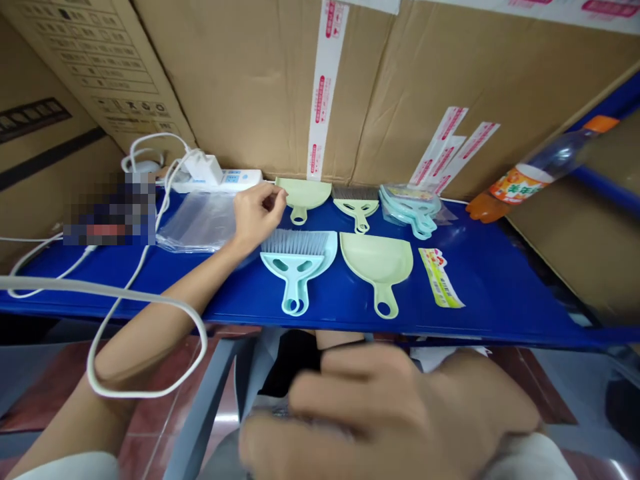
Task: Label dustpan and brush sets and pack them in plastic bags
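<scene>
Over the blue table, my left hand (260,212) has its fingers curled in, beside the stack of clear plastic bags (203,223); whether it holds anything is hidden. My right hand (380,413) is large and blurred near the camera, below the table edge, its fingers bent. A light blue brush and dustpan (299,267) lie together at the middle front. To their right rests a green dustpan (380,267), and further right a printed label card (442,279). Behind are another green dustpan (306,195), a green brush (357,205) and a bagged light blue set (413,208).
A white power strip (243,179) with a plug stands at the back left. White cables (145,257) cross the left side and hang close to the camera. An orange drink bottle (535,175) leans at the right. Cardboard (250,87) walls the back.
</scene>
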`<act>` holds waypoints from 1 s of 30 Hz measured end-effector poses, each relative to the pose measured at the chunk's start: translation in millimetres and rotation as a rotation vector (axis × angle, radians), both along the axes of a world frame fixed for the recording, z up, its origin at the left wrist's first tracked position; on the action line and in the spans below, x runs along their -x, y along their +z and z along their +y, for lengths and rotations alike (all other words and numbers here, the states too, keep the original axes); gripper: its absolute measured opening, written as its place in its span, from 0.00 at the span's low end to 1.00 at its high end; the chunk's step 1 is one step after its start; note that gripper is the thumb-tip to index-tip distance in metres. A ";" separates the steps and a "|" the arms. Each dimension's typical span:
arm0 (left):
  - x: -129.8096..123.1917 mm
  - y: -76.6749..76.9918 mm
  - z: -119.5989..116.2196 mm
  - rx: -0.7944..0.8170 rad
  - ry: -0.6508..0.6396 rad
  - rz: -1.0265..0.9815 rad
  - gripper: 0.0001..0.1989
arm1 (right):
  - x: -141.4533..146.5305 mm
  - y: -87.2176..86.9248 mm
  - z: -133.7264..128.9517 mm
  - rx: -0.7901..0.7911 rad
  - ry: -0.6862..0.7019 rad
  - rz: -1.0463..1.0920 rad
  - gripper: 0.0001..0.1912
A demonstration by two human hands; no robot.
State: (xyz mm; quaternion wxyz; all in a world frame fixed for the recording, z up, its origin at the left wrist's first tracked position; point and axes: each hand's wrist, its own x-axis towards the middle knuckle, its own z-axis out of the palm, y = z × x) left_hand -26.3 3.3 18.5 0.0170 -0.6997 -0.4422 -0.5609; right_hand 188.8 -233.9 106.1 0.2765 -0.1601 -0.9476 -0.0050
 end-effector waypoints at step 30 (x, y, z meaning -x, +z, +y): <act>-4.3 -1.7 -1.1 0.068 0.039 0.049 0.13 | -52.0 -41.7 270.2 0.386 -1.033 -0.563 0.21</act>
